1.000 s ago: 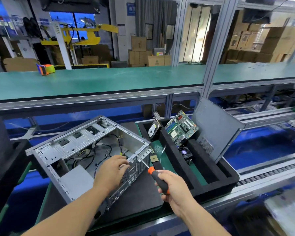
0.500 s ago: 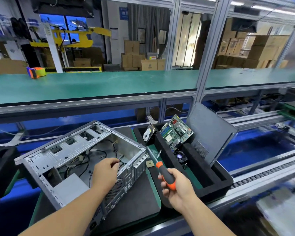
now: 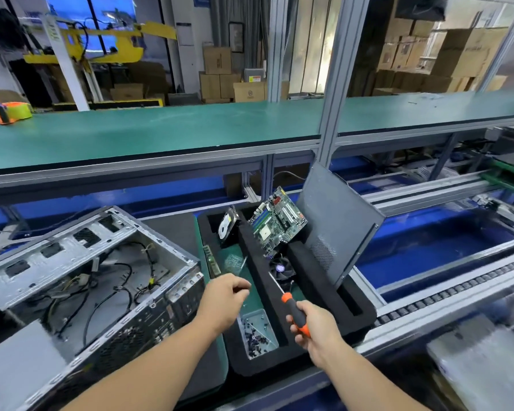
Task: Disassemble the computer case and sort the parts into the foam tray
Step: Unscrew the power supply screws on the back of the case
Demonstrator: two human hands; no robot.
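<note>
While the right hand [image 3: 315, 329] grips the orange-and-black handle of a screwdriver [image 3: 294, 311] at lower centre-right of the frame, its thin shaft points up and left over the black foam tray [image 3: 353, 310]. At lower centre the left hand [image 3: 224, 298] hovers over the tray's near left part, fingers loosely curled with thumb and fingertips drawn together; whether they pinch something small I cannot tell. Just below it lies a clear box of dark screws [image 3: 257, 333], set in the tray's near compartment.

Further up the tray, a fan [image 3: 281, 269] sits in a narrow slot, a green circuit board [image 3: 276, 225] leans tilted against the foam, and a hard drive [image 3: 227, 226] stands on edge in the far left pocket. A grey side panel [image 3: 336, 226] stands tilted along the tray's right side. A memory stick [image 3: 212, 261] lies on the green strip between tray and case.

Left of the hands, the open metal computer case [image 3: 80, 280] lies on its side with loose cables inside, its near right corner just beside the left wrist. Along the right edge runs a roller track [image 3: 445, 295]; across the upper frame stretches a green bench [image 3: 161, 129] with a tape dispenser [image 3: 11, 112] at upper left.
</note>
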